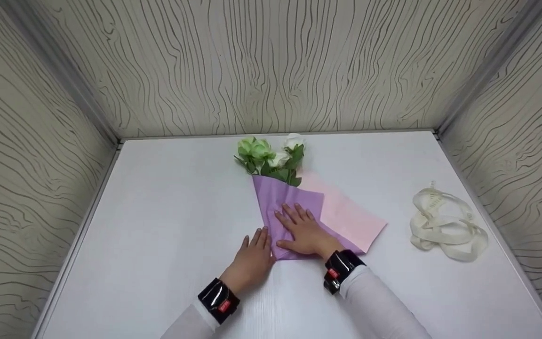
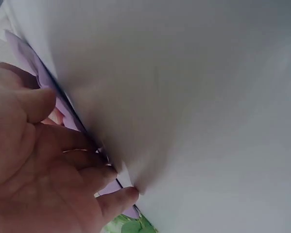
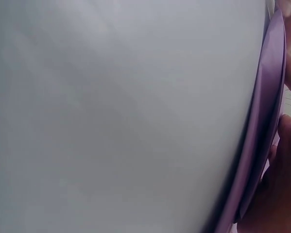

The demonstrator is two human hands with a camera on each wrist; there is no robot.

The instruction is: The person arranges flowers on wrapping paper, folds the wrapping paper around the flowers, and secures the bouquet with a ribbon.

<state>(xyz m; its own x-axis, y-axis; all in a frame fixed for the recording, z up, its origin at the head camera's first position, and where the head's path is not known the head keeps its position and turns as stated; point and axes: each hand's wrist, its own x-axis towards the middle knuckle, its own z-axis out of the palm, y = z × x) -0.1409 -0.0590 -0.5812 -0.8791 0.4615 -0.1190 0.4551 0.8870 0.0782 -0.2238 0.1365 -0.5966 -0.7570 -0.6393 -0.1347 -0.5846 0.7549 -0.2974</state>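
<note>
Pressing flat-fingered, the right hand [image 1: 305,236] pins the purple wrap [image 1: 273,193], flowers [image 1: 279,159] protruding, to the table [image 1: 158,207]; the straight-fingered left hand [image 1: 252,262] borders it; lifting could let it spring open

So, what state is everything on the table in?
Purple paper: folded over
Pink paper: lying out, partly covered by the purple
Green flowers: heads uncovered
White flowers: heads uncovered
Ribbon: untied, loosely looped
Left hand: fingers straight, at the purple paper's edge
Right hand: spread on the purple paper
</note>
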